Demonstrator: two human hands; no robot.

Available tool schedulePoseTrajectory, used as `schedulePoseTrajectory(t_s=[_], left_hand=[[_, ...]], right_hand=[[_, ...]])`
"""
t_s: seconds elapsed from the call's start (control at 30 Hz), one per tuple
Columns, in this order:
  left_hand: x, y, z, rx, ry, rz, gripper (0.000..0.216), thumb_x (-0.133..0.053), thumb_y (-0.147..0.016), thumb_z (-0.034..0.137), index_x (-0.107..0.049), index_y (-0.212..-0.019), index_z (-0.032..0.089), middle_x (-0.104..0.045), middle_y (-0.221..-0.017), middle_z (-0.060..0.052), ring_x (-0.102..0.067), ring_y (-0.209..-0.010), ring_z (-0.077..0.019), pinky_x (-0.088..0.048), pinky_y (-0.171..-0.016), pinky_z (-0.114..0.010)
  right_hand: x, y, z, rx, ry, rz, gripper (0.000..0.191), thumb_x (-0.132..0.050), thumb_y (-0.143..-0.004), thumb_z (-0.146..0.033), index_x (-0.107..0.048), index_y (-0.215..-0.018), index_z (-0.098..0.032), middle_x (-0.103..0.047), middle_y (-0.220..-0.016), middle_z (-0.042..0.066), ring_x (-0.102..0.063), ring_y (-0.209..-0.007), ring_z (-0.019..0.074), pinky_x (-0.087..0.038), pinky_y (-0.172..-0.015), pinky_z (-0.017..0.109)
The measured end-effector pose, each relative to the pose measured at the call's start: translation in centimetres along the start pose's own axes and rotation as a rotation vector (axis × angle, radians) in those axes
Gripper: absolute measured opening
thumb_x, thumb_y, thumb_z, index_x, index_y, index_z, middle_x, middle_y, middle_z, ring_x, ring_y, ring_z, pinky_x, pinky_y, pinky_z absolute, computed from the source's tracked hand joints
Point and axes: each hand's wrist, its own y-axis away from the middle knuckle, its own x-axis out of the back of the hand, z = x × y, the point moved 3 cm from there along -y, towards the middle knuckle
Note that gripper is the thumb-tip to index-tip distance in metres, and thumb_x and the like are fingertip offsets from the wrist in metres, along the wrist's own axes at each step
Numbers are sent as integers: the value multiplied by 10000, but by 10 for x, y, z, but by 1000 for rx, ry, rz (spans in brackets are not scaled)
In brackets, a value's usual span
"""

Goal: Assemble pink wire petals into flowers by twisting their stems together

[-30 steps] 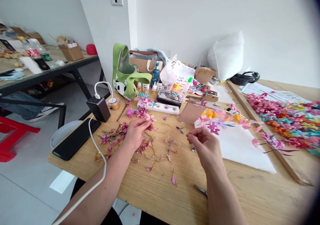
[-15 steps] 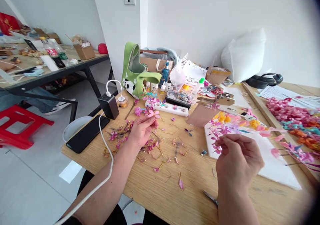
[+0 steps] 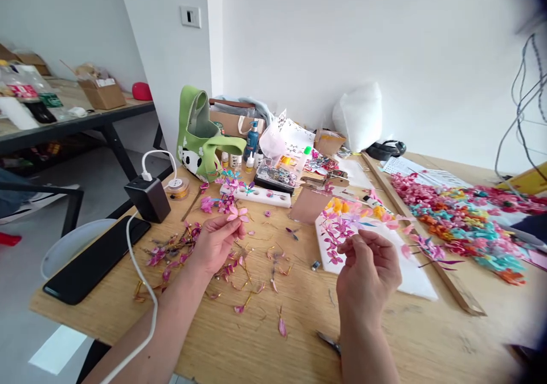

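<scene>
My left hand (image 3: 213, 246) is closed in a pinch on a small pink flower (image 3: 237, 213), held above the wooden table (image 3: 299, 321). Loose pink petals on gold wires lie under and around that wrist. To the right, my right hand (image 3: 371, 267) is closed too, thumb and fingertips pressed together; whatever it holds is too small to make out. Just behind those fingertips, magenta flowers (image 3: 335, 233) rest on a white foam board (image 3: 412, 278). A pair of scissors (image 3: 328, 341) lies partly hidden by my right forearm.
A black phone (image 3: 96, 258), a charger block (image 3: 147, 197) and its white cable (image 3: 141, 276) occupy the left side. At the back are a green panda bag (image 3: 196, 136), bottles and a white foam strip (image 3: 273, 197). A wooden strip (image 3: 410, 219) borders heaped colourful flowers (image 3: 461, 213) at right.
The camera view has turned right, so the table's contents appear further left and more of the colourful flower heap shows. Both hands keep nearly the same pinched pose.
</scene>
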Motion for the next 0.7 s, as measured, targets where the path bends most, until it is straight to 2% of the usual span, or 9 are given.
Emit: schedulePoseTrajectory(t_s=[0.2,0.5,0.6,0.7], left_hand=[[0,-1,2,-5,28,23,53,-768,-625,173,-720,-641,157,-653,-606,-7,-561,-554,-81,-451,-532,-195],[9,-5,9,-6,219,96,115,-778,-588,123,-710,-672,163,-661,-635,4,-566,-545,-73,-441,-514,-194],[9,-5,9,-16,222,86,111,-767,-601,106,-705,-677,157,-665,-642,3,-571,-550,-75,-441,-513,-193],[8,-5,9,-23,209,67,97,-760,-617,106,-706,-685,150,-661,-635,4,-569,-549,-73,-442,-514,-191]], right_hand=[[0,1,-1,24,38,9,108,-619,-742,-205,-582,-842,-184,-531,-655,-48,-511,-539,92,-401,-491,213],[-3,5,1,51,90,-23,80,-630,-738,-188,-589,-806,-179,-538,-670,-29,-501,-551,106,-391,-536,237],[-3,6,6,11,209,-136,105,-643,-735,-238,-608,-812,-175,-556,-696,-12,-516,-593,122,-409,-567,251],[-6,6,16,-59,345,-342,139,-637,-727,-284,-625,-815,-176,-561,-676,-7,-506,-590,128,-401,-540,243]])
